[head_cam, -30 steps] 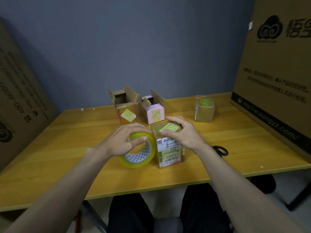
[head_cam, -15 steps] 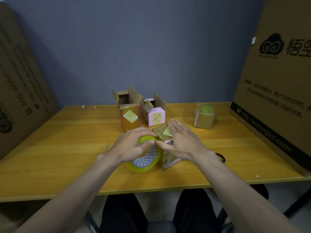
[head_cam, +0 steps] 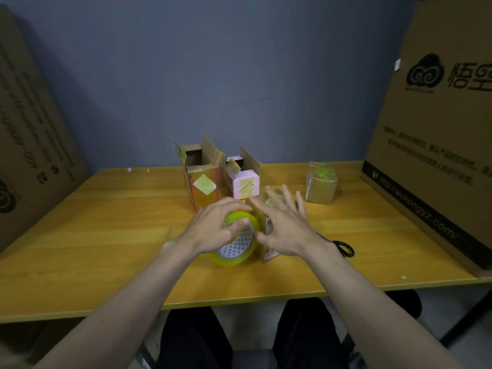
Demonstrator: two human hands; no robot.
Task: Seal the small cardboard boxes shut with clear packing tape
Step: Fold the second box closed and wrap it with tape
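Left hand (head_cam: pixel 213 230) curled round a roll of clear packing tape (head_cam: pixel 235 241), thumb and fingertips pinching its yellowish rim, roll tilted on edge on the wooden table (head_cam: pixel 106 235). Right hand (head_cam: pixel 285 225) spread flat, fingers straight and fanned, blurred, laid over the top of the near small cardboard box (head_cam: pixel 269 235); actual contact with the lid hard to judge. Box just right of the roll, touching or nearly so, mostly hidden behind the right hand, only its printed front corner showing.

Just behind the hands, a tall brown box (head_cam: pixel 199 177) with flaps standing up, a pale diamond sticker on its front, interior dark, contents not visible. Touching its right side, a pink box (head_cam: pixel 245 182), flaps likewise up, a loose flap or tape piece hanging over its opening, inside not visible. Farther right and well apart, a closed brown box (head_cam: pixel 320 185) wrapped in glossy tape, greenish patch on top.

Black scissors (head_cam: pixel 343 247) lying right of the right wrist, partly hidden by the forearm. Large printed carton (head_cam: pixel 439 142) standing on the table's right end; another large carton (head_cam: pixel 32 145) leaning at the left edge. Blue-grey wall (head_cam: pixel 213 75) behind. Dark trousers (head_cam: pixel 191 339) below the table's front edge.
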